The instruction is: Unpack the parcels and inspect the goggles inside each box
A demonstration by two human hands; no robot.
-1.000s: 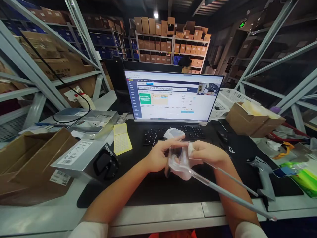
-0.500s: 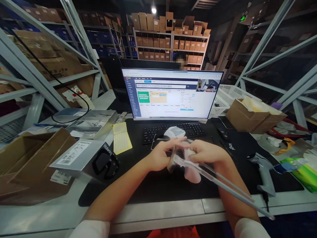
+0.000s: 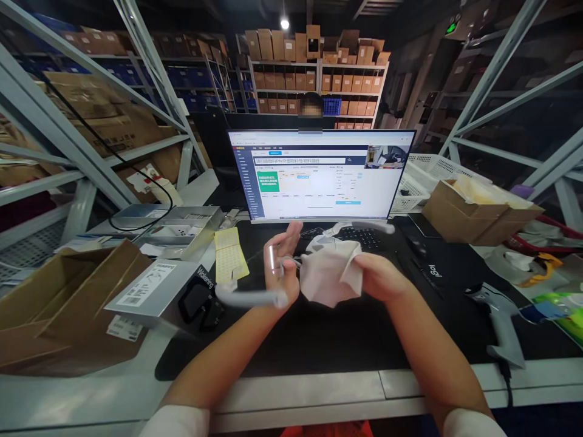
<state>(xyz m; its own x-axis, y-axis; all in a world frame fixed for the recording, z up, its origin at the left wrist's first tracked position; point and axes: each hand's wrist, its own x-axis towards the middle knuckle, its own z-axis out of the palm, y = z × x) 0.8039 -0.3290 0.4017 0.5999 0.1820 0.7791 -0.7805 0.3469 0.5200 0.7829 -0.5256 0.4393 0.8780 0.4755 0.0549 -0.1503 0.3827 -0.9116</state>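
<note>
My left hand [image 3: 283,261], fingers raised and thumb bent in, supports a pair of clear-framed glasses [image 3: 250,297]. One pale arm of the glasses juts left, blurred by motion, and the other reaches right above the keyboard. My right hand [image 3: 380,276] pinches a whitish wiping cloth [image 3: 331,273] spread over part of the glasses, which hides their middle. Behind the cloth lies a black keyboard [image 3: 364,237], partly covered. Left of my hands stands a silver box [image 3: 159,291] with a goggles picture on its side.
A monitor [image 3: 319,182] stands at the back. On the left are an open cardboard box [image 3: 68,309], a grey tray [image 3: 191,221] and yellow label sheets [image 3: 231,255]. To the right lie a barcode scanner [image 3: 498,321], a mouse [image 3: 416,247] and a carton [image 3: 464,212]. A person sits behind the monitor.
The glasses have turned: their arms pointed to the lower right and now extend left and right. My hands have moved apart, and the cloth is spread wider in my right hand.
</note>
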